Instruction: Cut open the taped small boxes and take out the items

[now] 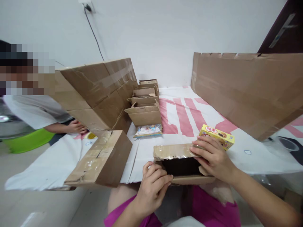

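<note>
A small cardboard box [175,151] lies at the front edge of the table, its dark opening turned toward me. My left hand [155,183] grips its left end, with fingers curled at the lower edge of the opening. Around the right end, the fingers of my right hand [214,156] lie over the top and side. Just behind my right hand is a yellow snack box [221,135] with red lettering, partly covered by the fingers. A flat, colourful packet [148,130] lies farther left, in front of a row of open cardboard boxes [145,118].
Tall cardboard panels stand at left [94,85] and right [246,91]. A long taped carton [101,160] sits front left. White cloth with pink shapes [182,116] covers the table. Another person [40,110] sits beyond the left panel, near a green basin [28,142].
</note>
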A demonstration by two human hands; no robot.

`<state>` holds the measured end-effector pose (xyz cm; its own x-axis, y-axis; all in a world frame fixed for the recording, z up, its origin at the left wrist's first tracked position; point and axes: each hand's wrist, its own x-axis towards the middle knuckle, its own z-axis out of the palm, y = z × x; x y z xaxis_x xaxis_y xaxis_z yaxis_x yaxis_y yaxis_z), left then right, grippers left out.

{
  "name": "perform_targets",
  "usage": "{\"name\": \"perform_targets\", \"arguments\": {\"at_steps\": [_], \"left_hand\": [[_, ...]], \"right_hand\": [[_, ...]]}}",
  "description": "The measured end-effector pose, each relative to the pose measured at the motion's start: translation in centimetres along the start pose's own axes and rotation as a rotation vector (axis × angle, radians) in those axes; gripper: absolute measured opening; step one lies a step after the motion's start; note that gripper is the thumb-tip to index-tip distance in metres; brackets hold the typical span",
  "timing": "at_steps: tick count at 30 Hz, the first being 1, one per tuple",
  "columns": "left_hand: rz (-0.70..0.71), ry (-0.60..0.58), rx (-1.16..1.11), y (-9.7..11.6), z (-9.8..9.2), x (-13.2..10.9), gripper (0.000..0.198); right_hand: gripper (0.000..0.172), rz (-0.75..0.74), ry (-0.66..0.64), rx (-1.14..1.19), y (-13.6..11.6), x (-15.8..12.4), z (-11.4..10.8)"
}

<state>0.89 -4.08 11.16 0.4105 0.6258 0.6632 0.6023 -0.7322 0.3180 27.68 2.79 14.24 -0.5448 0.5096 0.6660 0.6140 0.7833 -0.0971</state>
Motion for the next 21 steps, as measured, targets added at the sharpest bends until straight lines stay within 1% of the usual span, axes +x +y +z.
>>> {"name": "perform_targets", "arguments": {"at_steps": [5, 9, 12, 14, 17, 18, 20, 21], "left_hand": [[-0.010, -0.030, -0.008, -0.2, 0.0, 0.1, 0.021], [-0.026, -0.042, 0.007, -0.3, -0.1, 0.0, 0.021], [-0.034, -0.040, 0.009, -0.4, -0.1, -0.3, 0.021], [-0.045, -0.041, 0.014, -0.6, 0.0, -0.5, 0.021], [-0.045, -0.112, 0.010, -1.3, -0.4, -0.6, 0.025], [-0.037, -0.156, 0.004, -1.6, -0.7, -0.6, 0.035], [-0.018, -0.251, -0.017, -2.2, -1.3, -0.6, 0.072], [-0.012, -0.286, -0.026, -2.5, -1.6, -0.5, 0.086]], "right_hand": [[0.017, -0.121, -0.027, -0.094, -1.8, 2.1, 0.8], [0.024, -0.192, -0.077, -0.116, -2.1, 2.8, 1.5], [0.027, -0.185, -0.086, -0.101, -2.0, 3.1, 1.8], [0.026, -0.162, -0.089, -0.077, -1.9, 3.3, 1.8], [0.021, -0.084, -0.084, -0.039, -1.6, 3.6, 1.6], [0.023, -0.044, -0.075, -0.034, -1.4, 3.7, 1.4], [0.029, 0.030, -0.042, -0.030, -1.0, 3.5, 0.9], [0.031, 0.060, -0.018, -0.023, -0.8, 3.4, 0.7]]}}
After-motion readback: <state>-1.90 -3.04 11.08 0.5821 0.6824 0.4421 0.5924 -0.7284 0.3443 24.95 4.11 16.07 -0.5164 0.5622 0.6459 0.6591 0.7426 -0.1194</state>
